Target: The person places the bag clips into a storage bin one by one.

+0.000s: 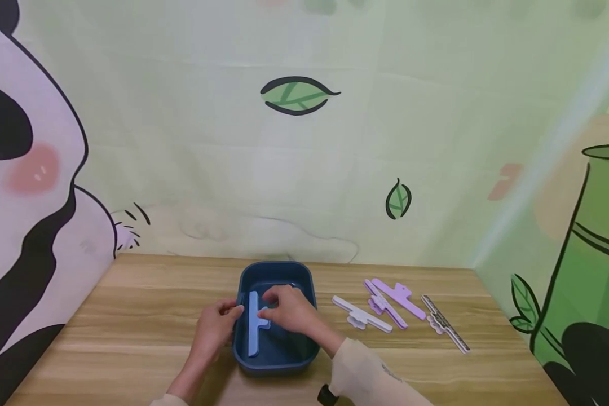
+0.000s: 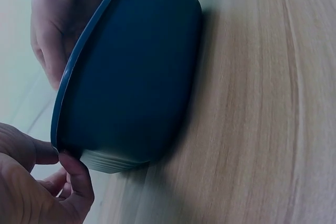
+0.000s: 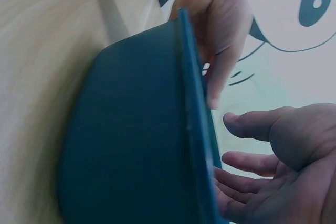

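Note:
A dark blue plastic bin (image 1: 276, 366) stands on the wooden table, and a light blue sealing clip (image 1: 254, 332) lies lengthwise along its left side. My left hand (image 1: 214, 327) pinches the bin's left rim between thumb and bent forefinger, which the left wrist view shows up close. Over the bin's opening is my right hand (image 1: 291, 310), beside the clip's handle. In the right wrist view the thumb and fingers of the right hand (image 3: 294, 161) are spread apart with nothing between them. The bin wall hides the clip in both wrist views.
Right of the bin lie a white clip (image 1: 362, 314), two purple clips (image 1: 385, 304) (image 1: 401, 296) close together, and a patterned dark and white clip (image 1: 445, 324). A cloth backdrop (image 1: 208, 169) with a panda and leaves rises behind the table (image 1: 157, 304).

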Demonstrator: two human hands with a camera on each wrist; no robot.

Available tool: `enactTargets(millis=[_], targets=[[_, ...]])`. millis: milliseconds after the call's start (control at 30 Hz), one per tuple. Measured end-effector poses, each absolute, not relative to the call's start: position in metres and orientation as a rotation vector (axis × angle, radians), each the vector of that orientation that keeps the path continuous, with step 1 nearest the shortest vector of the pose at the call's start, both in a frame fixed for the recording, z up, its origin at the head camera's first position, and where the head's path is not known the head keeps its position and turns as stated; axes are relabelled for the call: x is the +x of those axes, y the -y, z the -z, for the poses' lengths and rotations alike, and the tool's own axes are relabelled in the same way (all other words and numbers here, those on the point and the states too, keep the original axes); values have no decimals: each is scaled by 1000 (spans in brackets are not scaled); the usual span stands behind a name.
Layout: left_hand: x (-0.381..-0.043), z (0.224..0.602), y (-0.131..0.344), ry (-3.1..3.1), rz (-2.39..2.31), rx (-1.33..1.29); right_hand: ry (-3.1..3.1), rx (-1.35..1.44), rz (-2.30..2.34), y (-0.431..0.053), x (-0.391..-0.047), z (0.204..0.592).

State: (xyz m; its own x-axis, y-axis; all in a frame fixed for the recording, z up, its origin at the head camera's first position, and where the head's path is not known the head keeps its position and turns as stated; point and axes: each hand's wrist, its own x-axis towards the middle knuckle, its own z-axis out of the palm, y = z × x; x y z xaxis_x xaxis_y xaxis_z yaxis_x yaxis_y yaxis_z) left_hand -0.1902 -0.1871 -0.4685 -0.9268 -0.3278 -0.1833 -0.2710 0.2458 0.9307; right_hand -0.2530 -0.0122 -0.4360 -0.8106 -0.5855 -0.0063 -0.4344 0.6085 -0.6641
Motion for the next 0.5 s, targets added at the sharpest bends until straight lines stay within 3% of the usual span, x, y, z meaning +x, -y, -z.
enactTargets(millis=[500], targets=[[-192,469,187,2497,1744,564,-2664,-806,1279,-36,-246,417]])
